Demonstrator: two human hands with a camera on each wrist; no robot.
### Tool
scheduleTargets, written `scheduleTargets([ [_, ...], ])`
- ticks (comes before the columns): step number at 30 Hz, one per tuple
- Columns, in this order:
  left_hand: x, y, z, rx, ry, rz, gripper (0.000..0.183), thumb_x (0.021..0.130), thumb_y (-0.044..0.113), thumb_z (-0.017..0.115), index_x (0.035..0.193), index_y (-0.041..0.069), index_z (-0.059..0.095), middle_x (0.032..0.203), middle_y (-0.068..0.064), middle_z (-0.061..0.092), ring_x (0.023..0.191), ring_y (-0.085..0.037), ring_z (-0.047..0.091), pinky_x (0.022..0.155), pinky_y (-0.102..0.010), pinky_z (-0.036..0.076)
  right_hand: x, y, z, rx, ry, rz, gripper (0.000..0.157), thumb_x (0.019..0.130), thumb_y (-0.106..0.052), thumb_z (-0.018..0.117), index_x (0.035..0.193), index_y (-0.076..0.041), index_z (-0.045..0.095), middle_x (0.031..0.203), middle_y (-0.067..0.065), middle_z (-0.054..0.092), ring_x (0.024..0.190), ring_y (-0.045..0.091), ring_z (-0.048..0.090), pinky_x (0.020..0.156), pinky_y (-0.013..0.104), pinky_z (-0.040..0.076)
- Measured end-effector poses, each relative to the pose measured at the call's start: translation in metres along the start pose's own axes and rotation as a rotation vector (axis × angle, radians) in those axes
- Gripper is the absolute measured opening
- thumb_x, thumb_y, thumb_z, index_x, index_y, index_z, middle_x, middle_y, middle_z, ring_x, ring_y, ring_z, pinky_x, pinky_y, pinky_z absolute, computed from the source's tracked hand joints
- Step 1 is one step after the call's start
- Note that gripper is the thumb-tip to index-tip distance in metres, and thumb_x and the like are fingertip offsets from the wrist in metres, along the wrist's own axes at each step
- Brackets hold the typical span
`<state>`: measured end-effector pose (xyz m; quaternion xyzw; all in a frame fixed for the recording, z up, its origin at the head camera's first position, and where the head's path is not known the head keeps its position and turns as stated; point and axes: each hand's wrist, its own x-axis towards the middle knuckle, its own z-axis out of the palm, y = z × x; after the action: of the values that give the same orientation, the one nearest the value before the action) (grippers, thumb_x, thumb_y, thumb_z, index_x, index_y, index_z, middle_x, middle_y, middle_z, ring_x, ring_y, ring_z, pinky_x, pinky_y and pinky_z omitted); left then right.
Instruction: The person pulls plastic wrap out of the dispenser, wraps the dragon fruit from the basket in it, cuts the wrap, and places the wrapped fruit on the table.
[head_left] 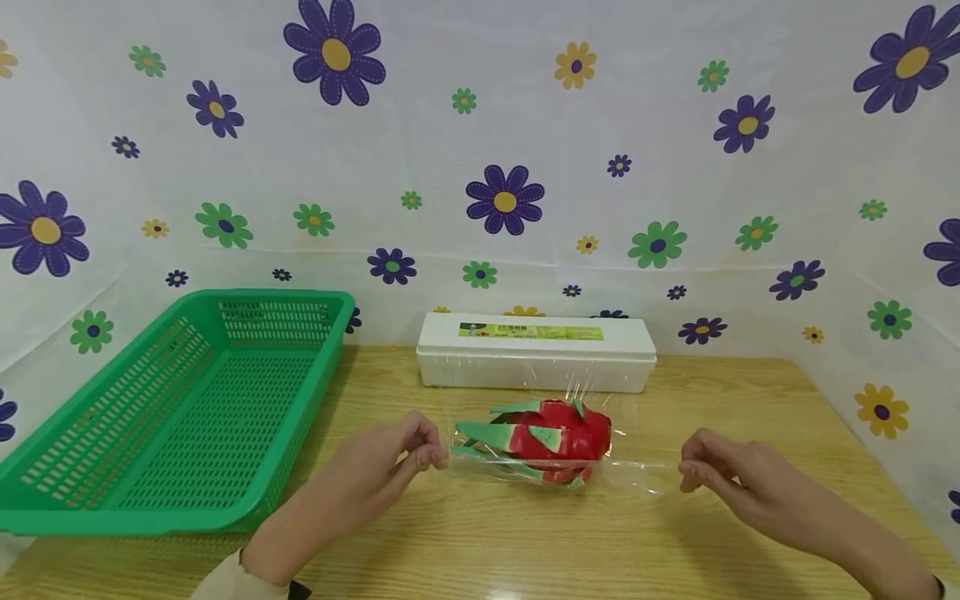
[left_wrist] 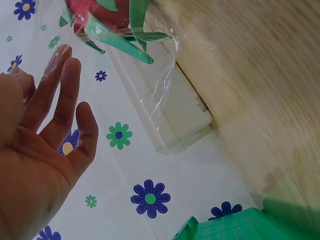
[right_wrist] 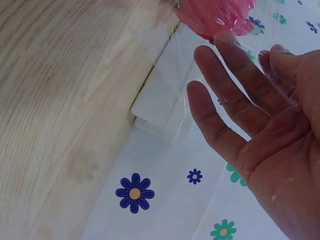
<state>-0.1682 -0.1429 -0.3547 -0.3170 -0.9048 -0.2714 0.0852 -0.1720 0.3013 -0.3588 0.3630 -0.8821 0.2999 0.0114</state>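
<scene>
A red dragon fruit (head_left: 561,435) with green scales lies on its side on the table, its scaly tip toward the left. Clear cling film (head_left: 628,468) stretches around and in front of it, though its exact edges are hard to see. My left hand (head_left: 390,462) pinches the film between thumb and index finger just left of the fruit. Farther off on the right, my right hand (head_left: 738,475) pinches the other end of the film. In both wrist views the remaining fingers of the left hand (left_wrist: 47,135) and right hand (right_wrist: 265,115) are loosely extended.
A white cling film box (head_left: 536,354) with a yellow-green label stands behind the fruit, against the flowered backdrop (head_left: 420,117). To the left is a green plastic basket (head_left: 341,354) with slotted walls. The table (head_left: 540,542) has a wood-grain top.
</scene>
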Motion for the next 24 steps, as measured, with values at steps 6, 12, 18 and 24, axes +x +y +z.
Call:
scheduleTargets([
  [6, 0.011, -0.006, 0.005, 0.016, 0.086, -0.032, 0.004, 0.102, 0.012, 0.06, 0.1, 0.014, 0.058, 0.091, 0.007, 0.074, 0.074, 0.002, 0.056, 0.068, -0.021, 0.051, 0.008, -0.001, 0.003, -0.106, 0.1, -0.035, 0.019, 0.102, 0.002, 0.056, 0.101, -0.017, 0.057, 0.084, -0.013, 0.072, 0.074, -0.009, 0.059, 0.057, 0.019, 0.047],
  [12, 0.025, -0.013, 0.009, -0.068, 0.124, -0.122, 0.006, 0.105, 0.017, 0.056, 0.1, 0.014, 0.058, 0.093, 0.007, 0.076, 0.077, -0.004, 0.062, 0.065, -0.021, 0.053, 0.017, -0.002, 0.005, -0.148, 0.149, -0.033, 0.017, 0.102, 0.002, 0.055, 0.101, -0.015, 0.056, 0.08, -0.016, 0.07, 0.066, -0.01, 0.053, 0.054, 0.017, 0.043],
  [18, 0.036, -0.021, 0.012, -0.163, 0.163, -0.18, 0.008, 0.106, 0.014, 0.054, 0.1, 0.011, 0.057, 0.093, 0.0, 0.078, 0.076, -0.01, 0.065, 0.059, -0.022, 0.05, 0.023, 0.001, 0.001, -0.198, 0.193, -0.054, 0.015, 0.1, 0.006, 0.055, 0.104, -0.009, 0.056, 0.079, -0.013, 0.069, 0.068, -0.008, 0.057, 0.056, 0.019, 0.046],
  [24, 0.043, -0.03, 0.015, -0.244, 0.207, -0.261, 0.017, 0.108, 0.023, 0.051, 0.103, 0.009, 0.059, 0.092, -0.003, 0.078, 0.077, -0.014, 0.067, 0.061, -0.023, 0.05, 0.034, 0.0, -0.002, -0.212, 0.233, 0.003, 0.014, 0.099, 0.006, 0.058, 0.103, -0.007, 0.057, 0.078, -0.008, 0.071, 0.069, -0.005, 0.059, 0.056, 0.021, 0.048],
])
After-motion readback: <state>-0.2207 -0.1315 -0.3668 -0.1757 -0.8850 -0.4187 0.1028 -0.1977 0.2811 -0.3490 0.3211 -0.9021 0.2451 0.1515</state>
